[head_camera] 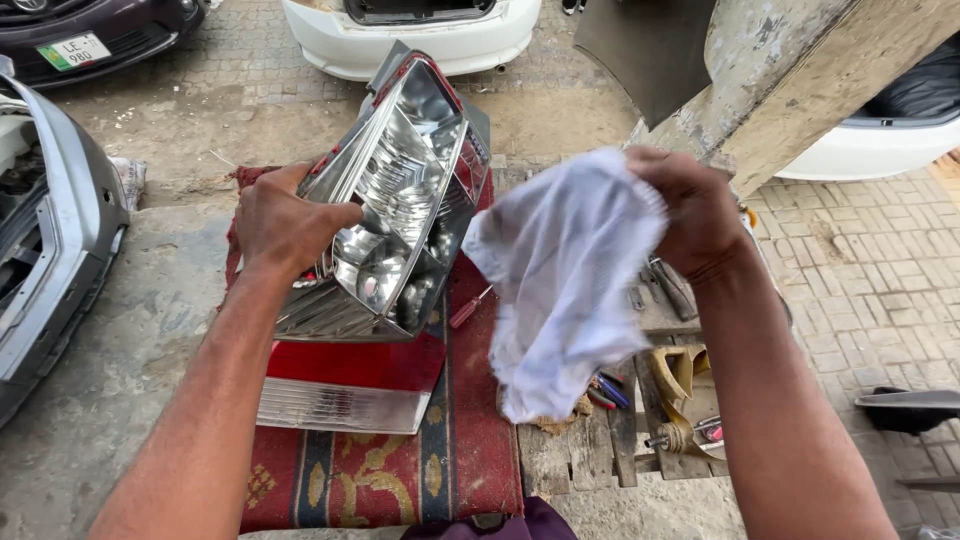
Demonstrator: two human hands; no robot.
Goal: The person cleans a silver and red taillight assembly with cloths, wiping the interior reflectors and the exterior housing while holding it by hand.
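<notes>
Rug (470,450): 1 lamp housing (400,200) (L hand (285,220)), 1 cloth (565,280).

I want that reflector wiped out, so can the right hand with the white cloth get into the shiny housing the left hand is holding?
Probably yes. The left hand holds the reflector housing tilted, its open side facing the right hand, and the white cloth hangs beside it with nothing between.

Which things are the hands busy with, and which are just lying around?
In hand:
- left hand holds the shiny lamp housing
- right hand holds the white cloth

Lying about:
- red lens on the patterned rug
- red-handled screwdriver
- tools on the wooden board
- parked cars
</notes>
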